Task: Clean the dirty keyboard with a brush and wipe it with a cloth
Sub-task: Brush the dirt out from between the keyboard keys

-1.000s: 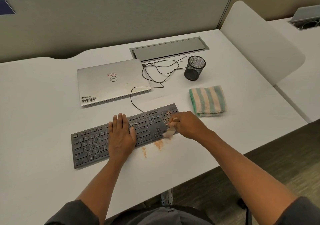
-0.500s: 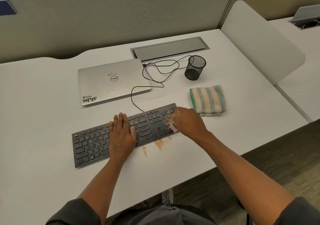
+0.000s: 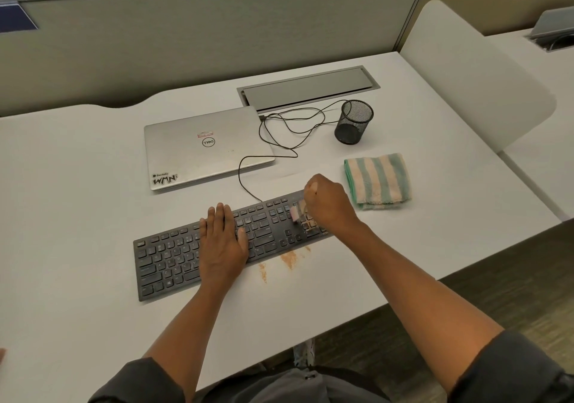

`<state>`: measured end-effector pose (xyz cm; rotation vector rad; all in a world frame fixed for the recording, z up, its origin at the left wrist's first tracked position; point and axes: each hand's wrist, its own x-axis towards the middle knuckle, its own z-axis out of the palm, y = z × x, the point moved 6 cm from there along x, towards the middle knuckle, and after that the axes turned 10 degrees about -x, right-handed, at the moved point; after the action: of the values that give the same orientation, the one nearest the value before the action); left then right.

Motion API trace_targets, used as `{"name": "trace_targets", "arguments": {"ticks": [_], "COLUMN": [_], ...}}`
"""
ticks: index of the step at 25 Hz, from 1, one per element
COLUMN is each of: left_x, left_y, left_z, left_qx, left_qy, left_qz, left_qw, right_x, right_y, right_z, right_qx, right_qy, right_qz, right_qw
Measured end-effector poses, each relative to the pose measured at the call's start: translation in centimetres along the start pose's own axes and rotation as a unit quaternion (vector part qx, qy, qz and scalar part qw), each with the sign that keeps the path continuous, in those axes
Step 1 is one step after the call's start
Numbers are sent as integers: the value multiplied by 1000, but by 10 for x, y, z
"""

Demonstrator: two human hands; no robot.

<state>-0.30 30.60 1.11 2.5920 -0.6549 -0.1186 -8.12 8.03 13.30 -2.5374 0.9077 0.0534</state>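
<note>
Head view: right hand (image 3: pixel 329 206) moved the brush (image 3: pixel 295 213) (blurred) farther up the keyboard (image 3: pixel 174 256).

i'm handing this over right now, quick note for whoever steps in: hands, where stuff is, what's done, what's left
Left hand: flat on the middle of the dark grey flat keyboard, steadying it.
Right hand: grip closed on the small pale brush, bristles on the keys at the right end.
Striped green and cream folded cloth: on the white desk, right of the keyboard, untouched.
Done: some orange dust lies swept onto the desk at the near edge.
Left: finish brushing, since the right-end keys look dusty, then wipe with the cloth.
</note>
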Motion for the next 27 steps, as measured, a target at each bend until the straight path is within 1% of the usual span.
{"name": "trace_targets", "arguments": {"ticks": [3, 4, 5, 8, 9, 11, 12, 14, 16, 18, 21, 24, 27], "left_x": [0, 0, 0, 0, 0, -1, -1, -1, -1, -1, 0, -1, -1], "left_y": [0, 0, 0, 1, 1, 1, 1, 1, 0, 0, 0, 1, 0], "left_z": [0, 0, 0, 0, 0, -1, -1, -2, -1, -1, 0, -1, 0], "left_qx": [-1, -2, -2, -5, -6, -5, -4, -4, -3, -3, -1, -3, -3], "left_qy": [5, 6, 4, 4, 2, 0, 1, 0, 1, 2, 1, 3, 3], "left_qz": [3, 2, 3, 1, 0, 1, 2, 1, 2, 2, 2, 4, 2], "left_qw": [1000, 1000, 1000, 1000, 1000, 1000, 1000, 1000, 1000, 1000, 1000, 1000, 1000], "right_x": [10, 11, 14, 25, 28, 28, 27, 28, 34, 41, 44, 48, 57], "right_y": [-7, -7, -6, -5, -8, -16, -20, -22, -23, -24, -26, -20, -20], "right_z": [5, 8, 10, 3, 2, 2, 2, 2, -4, -10, -8, -5, -16], "right_qx": [94, 103, 92, 10, 19, 67, 72, 48, 19, 45, 82, 32, -15], "right_qy": [-46, -60, -64, -34, -38, -78, -99, -126, -116, -103, -116, -124, -104], "right_qz": [-22, -22, -19, -25, -40, -83, -105, -134, -150, -137, -131, -126, -133], "right_qw": [994, 993, 994, 999, 998, 991, 987, 982, 982, 984, 981, 984, 986]}}
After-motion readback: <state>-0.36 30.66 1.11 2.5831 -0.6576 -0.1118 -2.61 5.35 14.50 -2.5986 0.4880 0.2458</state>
